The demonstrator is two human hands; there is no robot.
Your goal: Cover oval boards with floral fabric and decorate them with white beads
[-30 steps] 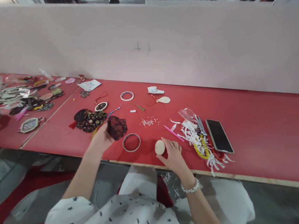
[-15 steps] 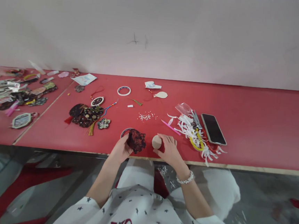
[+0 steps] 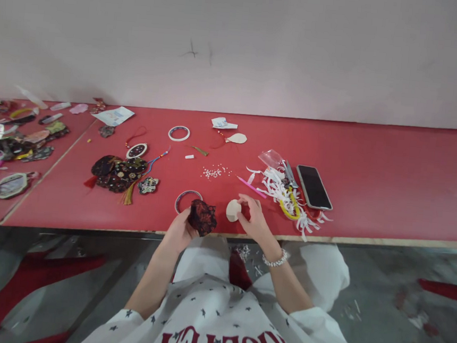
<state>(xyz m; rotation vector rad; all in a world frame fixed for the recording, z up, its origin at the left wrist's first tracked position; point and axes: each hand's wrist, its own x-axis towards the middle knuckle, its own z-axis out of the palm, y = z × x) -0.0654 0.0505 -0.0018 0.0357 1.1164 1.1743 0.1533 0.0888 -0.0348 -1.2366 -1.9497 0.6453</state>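
My left hand (image 3: pixel 179 231) is closed on a dark red and black piece of patterned fabric (image 3: pixel 202 217) at the table's front edge. Just to its right, my right hand (image 3: pixel 255 219) pinches a pale round disc (image 3: pixel 233 210) between thumb and fingers. A ring-shaped roll of tape (image 3: pixel 178 202) lies behind the fabric, partly covered by it. Beyond both hands a scatter of small white beads (image 3: pixel 212 173) rests on the red table. A pink pen-like stick (image 3: pixel 251 186) lies behind my right hand.
White strips (image 3: pixel 273 183), scissors (image 3: pixel 290 174) and a phone (image 3: pixel 314 187) lie at right. Dark fabric pouches (image 3: pixel 118 174) with tassels, an oval pendant (image 3: pixel 137 150) and a flower-shaped patch (image 3: pixel 148 185) lie at left. Another tape roll (image 3: pixel 179 133) is farther back, before a white partition (image 3: pixel 263 52).
The view has shifted, so the table things appear farther left and slightly higher. My right hand has turned the disc a little; both hands keep their hold.
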